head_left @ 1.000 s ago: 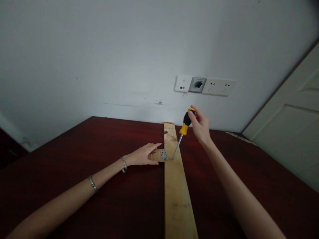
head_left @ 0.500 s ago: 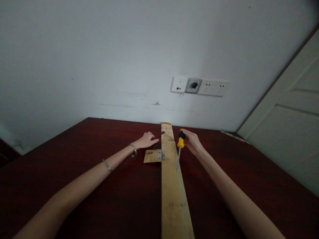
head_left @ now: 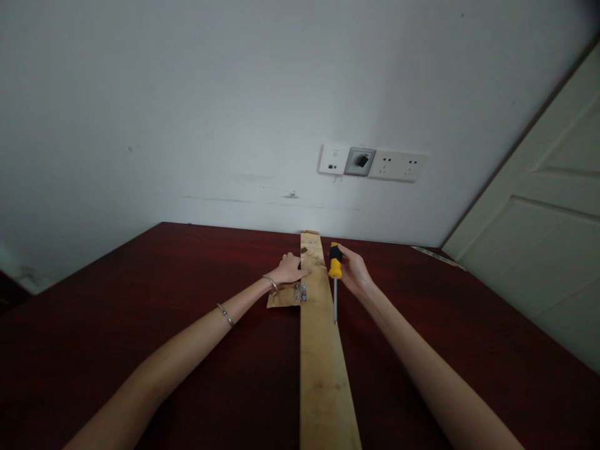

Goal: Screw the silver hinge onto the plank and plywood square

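Observation:
A long pale wooden plank (head_left: 323, 362) runs away from me across a dark red table (head_left: 140, 325). A small wooden piece (head_left: 281, 296) lies against its left edge, joined by a small metal hinge (head_left: 300, 291). My left hand (head_left: 290, 270) rests with curled fingers on the plank's left edge, just beyond the hinge. My right hand (head_left: 354, 270) is closed round the yellow and black handle of a screwdriver (head_left: 334, 275), which lies along the plank's right edge with its shaft pointing toward me.
A white wall rises behind the table with a row of sockets and a switch (head_left: 372, 164). A pale panelled door (head_left: 539, 237) stands at the right. A thin strip (head_left: 438, 257) lies at the table's far right edge.
My right hand has lowered the screwdriver from upright at the hinge to lying along the plank. My left hand has left the small wooden piece and moved to the plank's edge.

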{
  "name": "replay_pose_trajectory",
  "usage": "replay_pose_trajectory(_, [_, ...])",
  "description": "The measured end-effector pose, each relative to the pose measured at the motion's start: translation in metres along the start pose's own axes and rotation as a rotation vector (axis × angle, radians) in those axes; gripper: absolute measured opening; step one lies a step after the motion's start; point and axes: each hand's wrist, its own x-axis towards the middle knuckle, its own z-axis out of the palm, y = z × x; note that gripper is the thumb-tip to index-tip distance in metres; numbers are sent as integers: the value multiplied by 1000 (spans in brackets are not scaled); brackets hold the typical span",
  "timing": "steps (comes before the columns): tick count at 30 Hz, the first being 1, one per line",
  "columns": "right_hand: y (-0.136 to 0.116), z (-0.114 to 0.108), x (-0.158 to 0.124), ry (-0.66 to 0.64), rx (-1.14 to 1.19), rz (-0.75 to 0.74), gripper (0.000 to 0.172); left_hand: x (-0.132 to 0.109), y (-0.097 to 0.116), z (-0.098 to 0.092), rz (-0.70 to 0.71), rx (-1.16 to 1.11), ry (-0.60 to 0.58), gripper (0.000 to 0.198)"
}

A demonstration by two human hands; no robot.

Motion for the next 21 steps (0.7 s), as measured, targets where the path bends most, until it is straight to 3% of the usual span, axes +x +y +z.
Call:
replay_pose_trajectory(12, [-6,7,-7,38,4,-58,16,3,-6,7,33,-330,101,23])
replay_pose_trajectory(21, [-13,6,-6,-18,-17,-93,17,1,-2,6,-10,-546,114,22])
